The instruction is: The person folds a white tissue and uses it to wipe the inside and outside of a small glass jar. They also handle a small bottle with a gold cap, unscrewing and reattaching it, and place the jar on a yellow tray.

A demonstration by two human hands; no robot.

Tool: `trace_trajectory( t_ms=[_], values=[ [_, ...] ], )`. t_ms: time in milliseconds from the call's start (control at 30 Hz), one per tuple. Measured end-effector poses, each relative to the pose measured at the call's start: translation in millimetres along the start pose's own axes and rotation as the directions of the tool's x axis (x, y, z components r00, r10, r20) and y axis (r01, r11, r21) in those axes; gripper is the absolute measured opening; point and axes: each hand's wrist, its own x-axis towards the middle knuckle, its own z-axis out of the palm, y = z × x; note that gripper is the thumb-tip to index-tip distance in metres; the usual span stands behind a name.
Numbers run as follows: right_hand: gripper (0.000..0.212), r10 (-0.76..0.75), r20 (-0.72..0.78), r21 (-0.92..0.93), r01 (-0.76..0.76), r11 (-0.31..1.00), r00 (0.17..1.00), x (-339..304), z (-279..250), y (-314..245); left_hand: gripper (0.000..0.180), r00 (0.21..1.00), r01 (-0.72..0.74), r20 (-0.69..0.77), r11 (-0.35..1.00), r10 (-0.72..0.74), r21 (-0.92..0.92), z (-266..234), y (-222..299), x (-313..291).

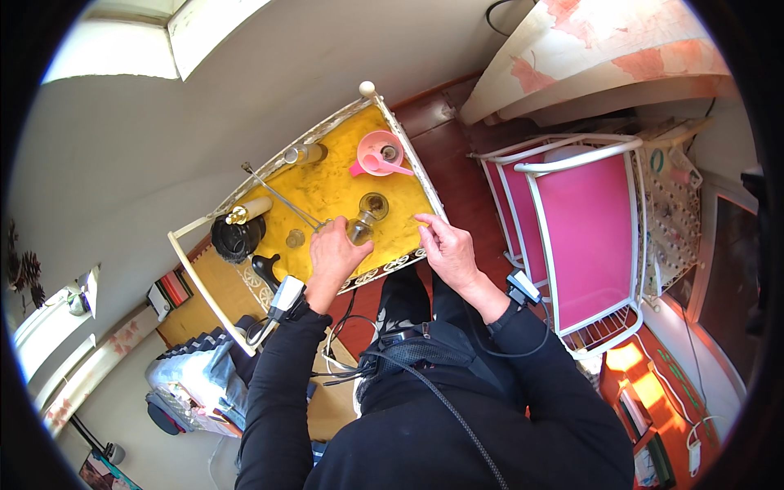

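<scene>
My left hand (336,255) is curved round the lower, clear part of a waisted glass vessel (373,206), thumb and fingers on either side of it. Dark contents seem to show in its round far end. Beside those fingers ends a long thin metal rod (282,198), which slants to the far left. My right hand (450,253) hovers at the tray's right edge, empty, with thumb and forefinger apart. A small clear glass piece (295,238) stands left of my left hand. Everything rests on a yellow-topped stand (335,175) with a white metal rail.
A pink bowl with a pink scoop (384,162) and a metal-and-glass cylinder (304,154) stand at the back. On the left are a cream-and-gold cylinder (247,211) and a black round container (237,238). A white-framed pink rack (581,237) stands at right.
</scene>
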Motion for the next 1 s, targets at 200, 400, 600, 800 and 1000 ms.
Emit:
trace_trajectory(
  t_ms=[200, 400, 600, 800, 1000],
  values=[
    [0.019, -0.112, -0.002, -0.154, 0.11, 0.982, 0.994, 2, 2, 0, 0.054, 1.0, -0.006, -0.005, 1.0, 0.006, 0.019, -3, 2, 1],
    [0.018, -0.12, 0.005, -0.164, 0.119, 0.979, 0.993, 2, 3, 1, 0.054, 1.0, -0.021, -0.008, 1.0, 0.022, 0.021, -5, 4, 2],
    [0.017, -0.108, 0.02, -0.185, 0.11, 0.977, 0.994, 2, 2, 1, 0.054, 1.0, -0.009, 0.004, 1.0, 0.009, 0.002, -10, 11, 3],
    [0.017, -0.115, 0.013, -0.191, 0.115, 0.975, 0.993, 2, 2, 2, 0.052, 0.993, 0.081, 0.085, 0.996, -0.078, -0.037, -10, 7, 9],
    [0.015, -0.084, 0.011, -0.182, 0.085, 0.98, 0.996, 2, 3, 1, 0.057, 0.863, 0.429, 0.478, 0.738, -0.164, -0.521, -9, -8, 27]
  ],
)
